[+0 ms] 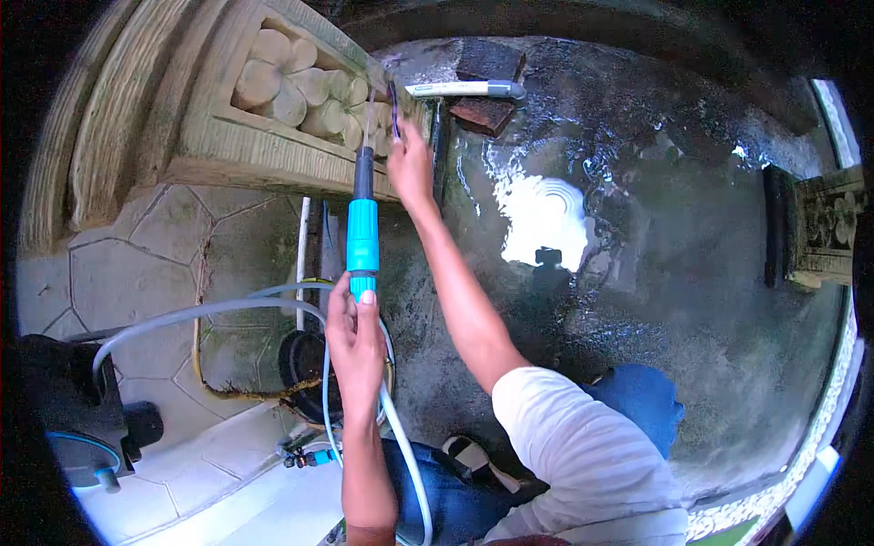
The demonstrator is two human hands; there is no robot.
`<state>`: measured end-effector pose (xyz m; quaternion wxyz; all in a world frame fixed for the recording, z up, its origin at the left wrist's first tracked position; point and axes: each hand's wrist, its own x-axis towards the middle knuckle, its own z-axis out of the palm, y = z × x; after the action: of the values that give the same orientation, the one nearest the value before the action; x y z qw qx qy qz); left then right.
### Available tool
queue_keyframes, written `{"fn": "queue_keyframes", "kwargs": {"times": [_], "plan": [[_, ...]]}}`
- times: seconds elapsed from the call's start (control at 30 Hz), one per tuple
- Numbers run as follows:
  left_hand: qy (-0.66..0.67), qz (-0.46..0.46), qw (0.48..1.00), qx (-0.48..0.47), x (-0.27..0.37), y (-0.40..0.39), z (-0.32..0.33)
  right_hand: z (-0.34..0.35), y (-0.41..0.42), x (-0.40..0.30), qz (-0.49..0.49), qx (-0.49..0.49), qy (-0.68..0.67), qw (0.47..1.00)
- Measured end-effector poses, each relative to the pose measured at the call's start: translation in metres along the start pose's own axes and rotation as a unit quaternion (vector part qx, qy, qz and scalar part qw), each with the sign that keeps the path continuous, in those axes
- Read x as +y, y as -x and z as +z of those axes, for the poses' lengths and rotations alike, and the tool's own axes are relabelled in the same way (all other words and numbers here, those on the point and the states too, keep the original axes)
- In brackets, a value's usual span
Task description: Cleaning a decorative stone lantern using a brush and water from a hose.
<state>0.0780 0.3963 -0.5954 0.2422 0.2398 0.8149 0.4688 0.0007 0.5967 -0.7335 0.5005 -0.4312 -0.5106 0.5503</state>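
My left hand (356,326) is closed round the lower end of a blue and grey hose nozzle (362,235), which points away from me. A thin jet of water leaves its tip and meets a carved stone block (321,102) with flower reliefs. The grey hose (225,307) loops round my left forearm. My right hand (412,160) is raised at the block's right corner, its fingers round a thin dark, purplish item (394,109), perhaps a brush; its kind cannot be told.
A white PVC pipe with a grey elbow (505,89) sticks out past the block between two bricks (483,115). Shallow water covers the dark floor (649,239). At the left are a black container (75,409) and paving; a black pot (307,375) stands beside my left forearm.
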Motion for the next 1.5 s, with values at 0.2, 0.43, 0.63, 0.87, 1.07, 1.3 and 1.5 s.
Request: {"fn": "queue_keyframes", "kwargs": {"times": [0.2, 0.43, 0.63, 0.87, 1.07, 1.3, 1.5], "plan": [[0.023, -0.027, 0.999, -0.015, 0.0, 0.0, 0.011, 0.004, -0.026, -0.011, -0.005, 0.032, 0.016, 0.999], [0.015, -0.045, 0.999, -0.02, -0.008, -0.002, 0.018, -0.004, -0.005, -0.013, 0.041, -0.025, 0.004, 0.999], [0.025, -0.035, 0.999, -0.007, -0.014, -0.006, 0.022, -0.003, -0.016, -0.02, 0.046, -0.038, -0.051, 0.997], [0.016, -0.036, 0.999, 0.009, -0.012, -0.009, 0.024, -0.006, -0.034, -0.009, 0.012, -0.007, -0.023, 1.0], [0.02, -0.046, 0.999, -0.006, -0.009, -0.006, 0.016, 0.003, -0.003, 0.007, 0.01, 0.026, -0.022, 0.999], [0.025, -0.048, 0.999, -0.002, -0.016, -0.002, 0.01, 0.005, 0.005, 0.011, 0.089, -0.042, 0.023, 0.995], [0.022, -0.043, 0.999, -0.019, -0.013, -0.002, 0.02, 0.008, -0.031, 0.027, 0.011, 0.041, 0.054, 0.998]]}}
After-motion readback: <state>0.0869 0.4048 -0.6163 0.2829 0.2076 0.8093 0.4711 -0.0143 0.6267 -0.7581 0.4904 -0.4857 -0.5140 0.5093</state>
